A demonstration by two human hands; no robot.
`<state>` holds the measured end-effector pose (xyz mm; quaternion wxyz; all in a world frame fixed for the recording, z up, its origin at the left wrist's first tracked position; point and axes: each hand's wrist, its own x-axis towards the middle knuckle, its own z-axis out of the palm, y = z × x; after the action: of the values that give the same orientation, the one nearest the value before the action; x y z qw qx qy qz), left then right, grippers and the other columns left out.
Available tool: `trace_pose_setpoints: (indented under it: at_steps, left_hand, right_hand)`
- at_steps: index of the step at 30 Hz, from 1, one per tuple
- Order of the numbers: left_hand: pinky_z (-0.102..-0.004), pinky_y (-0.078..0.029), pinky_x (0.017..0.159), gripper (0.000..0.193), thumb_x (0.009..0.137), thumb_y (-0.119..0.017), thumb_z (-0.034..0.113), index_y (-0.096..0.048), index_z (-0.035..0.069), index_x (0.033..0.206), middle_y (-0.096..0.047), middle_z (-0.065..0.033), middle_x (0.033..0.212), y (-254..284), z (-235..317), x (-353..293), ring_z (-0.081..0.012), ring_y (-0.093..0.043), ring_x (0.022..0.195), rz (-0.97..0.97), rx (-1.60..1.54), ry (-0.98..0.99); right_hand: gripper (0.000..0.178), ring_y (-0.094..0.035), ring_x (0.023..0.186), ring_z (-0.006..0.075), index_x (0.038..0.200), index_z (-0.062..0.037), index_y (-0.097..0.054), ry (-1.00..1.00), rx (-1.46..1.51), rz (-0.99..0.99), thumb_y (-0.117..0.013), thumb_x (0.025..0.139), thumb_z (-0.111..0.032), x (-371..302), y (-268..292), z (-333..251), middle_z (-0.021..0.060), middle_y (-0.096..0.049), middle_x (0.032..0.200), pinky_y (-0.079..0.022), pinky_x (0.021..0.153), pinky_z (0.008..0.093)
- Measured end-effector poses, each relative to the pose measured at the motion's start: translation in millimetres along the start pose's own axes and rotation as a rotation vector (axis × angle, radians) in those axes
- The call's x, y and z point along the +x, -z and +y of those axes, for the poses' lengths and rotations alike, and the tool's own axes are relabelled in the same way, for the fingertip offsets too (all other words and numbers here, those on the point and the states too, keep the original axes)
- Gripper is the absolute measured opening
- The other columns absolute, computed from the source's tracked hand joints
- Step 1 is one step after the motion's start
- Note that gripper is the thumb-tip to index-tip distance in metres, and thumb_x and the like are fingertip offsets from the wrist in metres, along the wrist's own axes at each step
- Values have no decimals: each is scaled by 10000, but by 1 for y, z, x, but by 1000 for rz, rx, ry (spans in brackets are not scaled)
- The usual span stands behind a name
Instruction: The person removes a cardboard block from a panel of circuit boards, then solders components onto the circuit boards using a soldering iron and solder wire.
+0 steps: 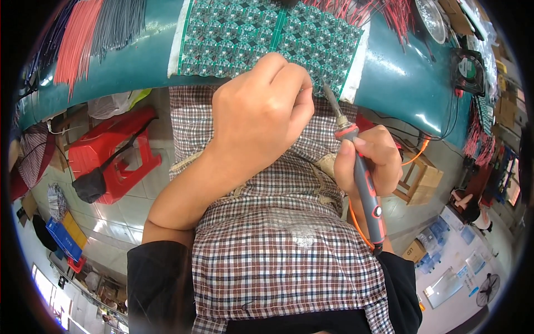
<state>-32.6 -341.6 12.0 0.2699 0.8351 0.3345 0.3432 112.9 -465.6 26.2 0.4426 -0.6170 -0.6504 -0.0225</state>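
Observation:
My right hand [384,158] grips a soldering iron [366,189] with a grey and red handle. Its metal tip points up and left, close to the near edge of a green circuit board panel [228,39]. An orange cord runs from the iron's lower end. Over the panel's near edge, my left hand [256,108] is closed, with thumb and fingers pinched together. Whatever lies between those fingertips is hidden behind the hand. The panel carries many small repeated boards and rests on a white sheet [356,69]. I cannot tell whether the tip touches the panel.
Red wires [80,39] and grey wires [119,25] lie at the table's left. More red wires [397,19] spread past the panel, near a metal bowl [431,21]. A small black fan [468,71] stands at the right edge. Below are a red stool [111,158] and wooden stool [425,181].

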Motion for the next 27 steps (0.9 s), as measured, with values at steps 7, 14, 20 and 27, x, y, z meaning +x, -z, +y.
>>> trace_pose_setpoints:
  at_steps: [7,14,20,27]
  left_hand:
    - [-257,-429,449,117,760,-751,41,-664,92,820,-609,4,743,0,-1,2,-107,-539,484,-22,11,8]
    - [-276,-454,474,99,794,-766,67,-685,83,849,-639,-9,768,-2,-4,1,-143,-585,530,-18,10,-11]
    - [-282,-457,479,92,794,-768,78,-687,86,837,-643,-8,778,-5,-4,1,-147,-594,542,-13,11,-22]
    - [-315,-468,486,117,750,-750,73,-653,98,810,-603,-25,771,-5,-4,-2,-187,-586,541,0,3,-8]
  right_hand:
    - [295,-542,495,187,912,-56,-512,9,20,5,-754,750,-8,-3,-5,2,59,-572,642,-433,441,290]
    - [334,-548,520,200,951,-78,-530,7,-20,-27,-781,741,-10,-3,-6,-3,63,-573,687,-452,459,303]
    - [320,-566,538,208,923,-67,-541,0,-46,-33,-789,732,0,1,-7,-6,65,-571,689,-464,469,309]
    - [307,-578,553,214,900,-48,-569,11,-63,-39,-802,711,17,4,-8,-8,74,-582,694,-477,485,312]
